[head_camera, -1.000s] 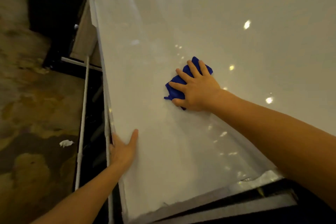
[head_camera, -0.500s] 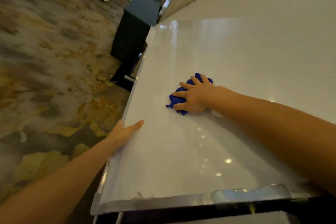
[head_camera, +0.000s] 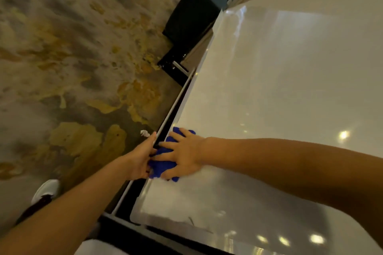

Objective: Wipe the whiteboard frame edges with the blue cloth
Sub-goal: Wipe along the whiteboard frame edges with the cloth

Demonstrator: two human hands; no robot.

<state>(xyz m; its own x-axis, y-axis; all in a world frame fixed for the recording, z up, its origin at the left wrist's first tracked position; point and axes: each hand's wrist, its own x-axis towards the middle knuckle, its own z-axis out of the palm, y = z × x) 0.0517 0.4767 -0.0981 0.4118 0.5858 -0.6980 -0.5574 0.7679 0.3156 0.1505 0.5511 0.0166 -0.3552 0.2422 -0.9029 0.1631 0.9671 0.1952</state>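
Note:
The whiteboard [head_camera: 269, 89] fills the right side, glossy and tilted. Its left frame edge [head_camera: 187, 97] runs from the upper middle down to the lower left corner. The blue cloth [head_camera: 160, 168] is bunched over that left edge, low on the board. My right hand [head_camera: 183, 155] lies flat on the cloth with fingers spread and presses it against the board. My left hand [head_camera: 141, 157] comes from the lower left. Its thumb points up along the edge and its fingers curl onto the cloth at the edge. Both hands hide much of the cloth.
A white rail [head_camera: 173, 107] and a dark gap run beside the left edge. The silver bottom frame [head_camera: 186, 226] is below the hands. A black stand [head_camera: 192, 14] rises at the top. The patterned carpet [head_camera: 72, 58] holds a white scrap [head_camera: 145, 133]. My white shoe [head_camera: 46, 190] is at lower left.
My right hand has slid the cloth from the middle of the board to its left edge. My left hand, which held the edge bare, now meets the cloth. The view has swung left.

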